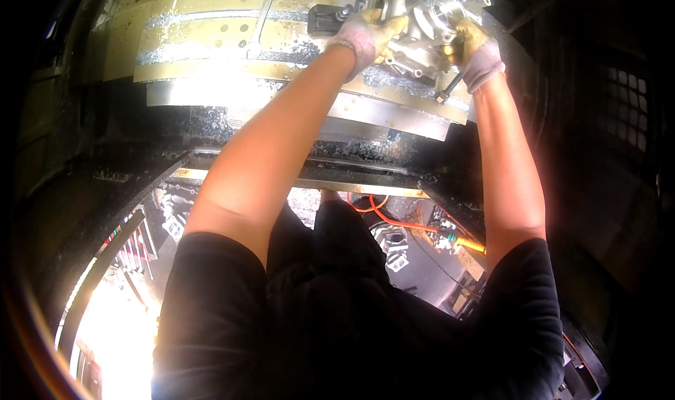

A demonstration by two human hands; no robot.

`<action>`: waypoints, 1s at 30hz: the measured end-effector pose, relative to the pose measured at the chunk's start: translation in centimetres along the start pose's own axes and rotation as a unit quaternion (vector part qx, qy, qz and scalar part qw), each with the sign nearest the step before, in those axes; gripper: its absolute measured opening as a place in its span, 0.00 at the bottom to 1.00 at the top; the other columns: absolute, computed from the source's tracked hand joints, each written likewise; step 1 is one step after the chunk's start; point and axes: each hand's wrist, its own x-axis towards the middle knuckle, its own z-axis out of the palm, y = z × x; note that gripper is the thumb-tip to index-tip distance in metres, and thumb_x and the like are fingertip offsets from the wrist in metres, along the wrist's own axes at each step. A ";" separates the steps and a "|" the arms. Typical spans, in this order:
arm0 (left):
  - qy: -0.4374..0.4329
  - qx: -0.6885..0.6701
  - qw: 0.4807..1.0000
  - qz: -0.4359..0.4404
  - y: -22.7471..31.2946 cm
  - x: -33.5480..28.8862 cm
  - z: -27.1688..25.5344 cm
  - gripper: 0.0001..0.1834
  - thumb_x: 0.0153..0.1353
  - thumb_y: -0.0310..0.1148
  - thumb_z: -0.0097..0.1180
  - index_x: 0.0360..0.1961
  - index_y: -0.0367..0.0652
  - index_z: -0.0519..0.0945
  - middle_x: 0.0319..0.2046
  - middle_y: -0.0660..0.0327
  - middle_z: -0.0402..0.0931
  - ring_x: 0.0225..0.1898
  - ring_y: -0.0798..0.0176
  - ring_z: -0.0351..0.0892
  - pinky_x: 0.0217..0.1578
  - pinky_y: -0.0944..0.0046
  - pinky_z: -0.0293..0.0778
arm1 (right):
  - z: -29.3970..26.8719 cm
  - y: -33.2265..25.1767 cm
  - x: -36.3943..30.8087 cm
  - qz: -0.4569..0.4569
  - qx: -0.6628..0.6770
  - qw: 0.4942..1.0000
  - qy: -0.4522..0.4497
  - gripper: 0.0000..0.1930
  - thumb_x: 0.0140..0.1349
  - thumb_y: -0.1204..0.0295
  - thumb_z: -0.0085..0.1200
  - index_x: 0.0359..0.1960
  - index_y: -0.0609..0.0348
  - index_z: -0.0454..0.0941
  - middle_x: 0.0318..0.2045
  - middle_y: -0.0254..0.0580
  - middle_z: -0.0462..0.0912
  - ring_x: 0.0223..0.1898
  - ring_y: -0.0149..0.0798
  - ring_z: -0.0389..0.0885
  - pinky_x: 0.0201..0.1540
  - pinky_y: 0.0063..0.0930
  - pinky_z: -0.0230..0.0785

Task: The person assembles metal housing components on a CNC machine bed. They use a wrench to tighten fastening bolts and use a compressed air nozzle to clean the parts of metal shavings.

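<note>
A cast metal housing [422,23] with a round bore sits on the slotted machine table [197,30] at the upper right. My left hand [369,35], in a pale glove with yellowish fingers, is closed on the housing's left side, near a raised cylindrical part. On its right side, beside the round bore, my right hand [474,47] grips the same housing in a matching glove. Some fingers of both hands are hidden by the casting. Just below the right hand a dark bolt [448,89] sticks out toward me. A dark block [325,20] stands left of my left hand.
A wrench [263,20] lies on the table left of the housing. The table's front ledge [295,104] crosses ahead of me. Below, a machine sill [365,187] runs across; beyond it, an orange hose [401,222] and metal castings [395,249] lie low down.
</note>
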 end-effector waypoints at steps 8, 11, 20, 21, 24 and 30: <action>0.029 0.056 0.997 0.043 0.4 -1.2 0.1 0.49 0.62 0.65 0.60 0.76 0.45 0.63 0.70 0.45 0.68 0.69 0.49 0.70 0.70 0.52 0.69 | 0.4 0.3 -1.0 -0.068 -0.100 0.992 0.026 0.12 0.65 0.63 0.59 0.40 0.59 0.82 0.28 0.48 0.83 0.28 0.43 0.85 0.34 0.35 0.79; 0.040 0.074 0.995 0.053 0.3 -0.9 0.6 0.49 0.63 0.66 0.59 0.76 0.46 0.63 0.65 0.47 0.73 0.64 0.53 0.76 0.66 0.54 0.74 | 0.3 1.4 -0.8 -0.124 -0.194 0.972 0.038 0.17 0.67 0.64 0.53 0.55 0.55 0.74 0.46 0.54 0.80 0.47 0.49 0.80 0.54 0.39 0.72; 0.144 0.248 0.944 0.163 2.8 -1.6 1.3 0.39 0.70 0.60 0.51 0.76 0.53 0.64 0.54 0.50 0.80 0.54 0.59 0.81 0.58 0.57 0.80 | -4.2 0.5 -3.7 -0.096 0.014 0.995 0.012 0.29 0.71 0.51 0.49 0.65 0.59 0.69 0.53 0.49 0.78 0.51 0.42 0.77 0.52 0.37 0.69; 0.201 0.315 0.892 0.253 3.1 -1.2 1.0 0.36 0.72 0.57 0.50 0.76 0.54 0.64 0.53 0.49 0.80 0.52 0.59 0.82 0.59 0.57 0.80 | -5.8 2.2 -2.9 -0.115 0.052 0.990 0.067 0.30 0.71 0.49 0.50 0.63 0.61 0.71 0.50 0.47 0.80 0.48 0.40 0.79 0.48 0.35 0.70; 0.200 0.513 0.705 0.446 7.8 -0.6 5.5 0.29 0.74 0.51 0.48 0.73 0.54 0.68 0.51 0.49 0.80 0.51 0.57 0.82 0.59 0.56 0.79 | -10.5 11.5 0.2 -0.004 0.155 0.948 0.277 0.33 0.70 0.44 0.54 0.57 0.66 0.76 0.41 0.43 0.86 0.37 0.36 0.84 0.37 0.32 0.75; -0.030 0.666 0.632 0.396 10.6 5.0 11.2 0.24 0.75 0.49 0.41 0.67 0.55 0.74 0.55 0.52 0.81 0.58 0.48 0.79 0.66 0.51 0.70 | -5.7 23.8 11.3 -0.088 0.189 0.973 0.097 0.29 0.74 0.41 0.44 0.54 0.55 0.79 0.45 0.45 0.85 0.45 0.42 0.83 0.52 0.42 0.74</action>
